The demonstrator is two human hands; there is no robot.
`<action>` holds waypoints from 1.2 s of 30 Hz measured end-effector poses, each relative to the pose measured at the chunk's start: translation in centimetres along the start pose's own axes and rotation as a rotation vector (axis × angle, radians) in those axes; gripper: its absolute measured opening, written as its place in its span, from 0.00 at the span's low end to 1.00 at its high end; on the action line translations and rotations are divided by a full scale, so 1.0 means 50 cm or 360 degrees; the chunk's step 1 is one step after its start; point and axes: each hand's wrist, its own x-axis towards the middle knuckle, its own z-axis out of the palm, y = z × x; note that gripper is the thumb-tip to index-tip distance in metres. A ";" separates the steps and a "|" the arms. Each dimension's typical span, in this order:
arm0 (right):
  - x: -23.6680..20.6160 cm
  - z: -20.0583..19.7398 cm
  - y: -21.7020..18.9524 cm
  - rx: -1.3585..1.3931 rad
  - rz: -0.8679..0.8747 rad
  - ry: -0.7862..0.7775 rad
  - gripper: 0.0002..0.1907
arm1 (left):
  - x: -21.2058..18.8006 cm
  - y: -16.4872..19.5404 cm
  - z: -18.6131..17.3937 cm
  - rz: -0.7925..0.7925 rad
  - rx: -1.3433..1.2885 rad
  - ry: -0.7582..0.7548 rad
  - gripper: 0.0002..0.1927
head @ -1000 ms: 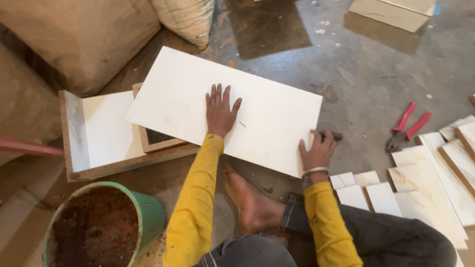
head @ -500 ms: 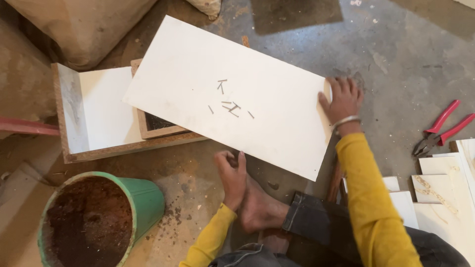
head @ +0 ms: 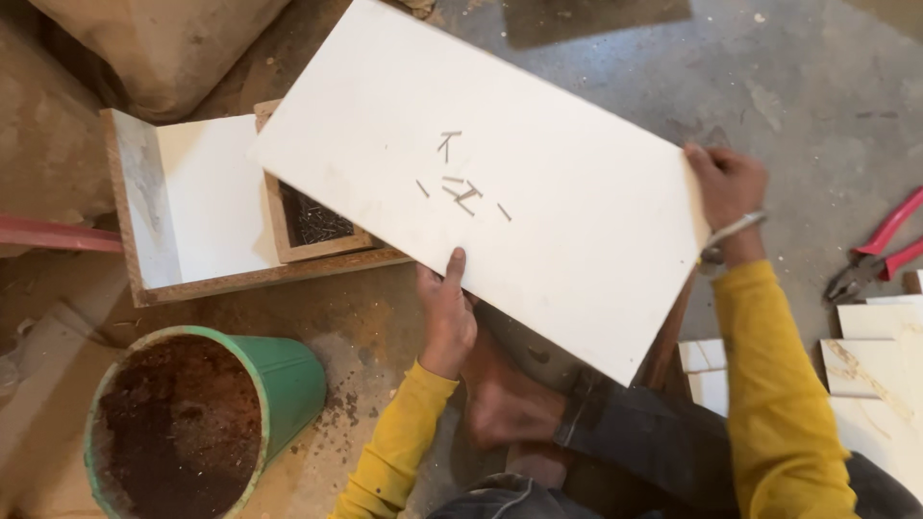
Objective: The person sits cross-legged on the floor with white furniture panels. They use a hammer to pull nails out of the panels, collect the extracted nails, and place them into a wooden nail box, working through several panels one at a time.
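White laminate covers the large rectangular board [head: 538, 183], which the person holds tilted above the concrete floor [head: 808, 86], its far corner up near the top edge of the view and its near corner over the person's knees. The left hand [head: 447, 312] pinches the board's near long edge, thumb on top and fingers curled beneath; the right hand [head: 726, 187] clamps the right short edge the same way, with a metal bangle at the wrist. A small scatter of loose nails [head: 460, 185] lies at the middle of the board, unsecured. Under the board's left end sits a shallow wooden box [head: 312, 226] full of more nails, resting in an open white-lined wooden frame [head: 192, 207]. A green bucket [head: 279, 380] of brown sawdust stands by the left elbow, and red-handled pliers [head: 880, 245] lie on the floor near white offcuts [head: 880, 360] at the right edge. The risk I judge here is the slope: the surface looks slick, so too steep a tilt or a jolt could send the nails sliding past the box onto the floor, and the two edge pinches could slip.
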 end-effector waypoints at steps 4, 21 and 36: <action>-0.065 -0.122 0.036 -0.0168 -0.0361 0.0186 0.15 | -0.027 0.042 0.046 0.0171 -0.0046 -0.0281 0.24; -0.576 -0.283 -0.064 0.0369 0.0168 0.0807 0.12 | 0.007 0.012 0.284 -0.0228 0.0455 -0.0547 0.17; -0.729 -0.161 -0.190 0.1128 0.0722 0.0180 0.15 | 0.193 0.010 0.400 0.0249 0.1398 -0.1195 0.26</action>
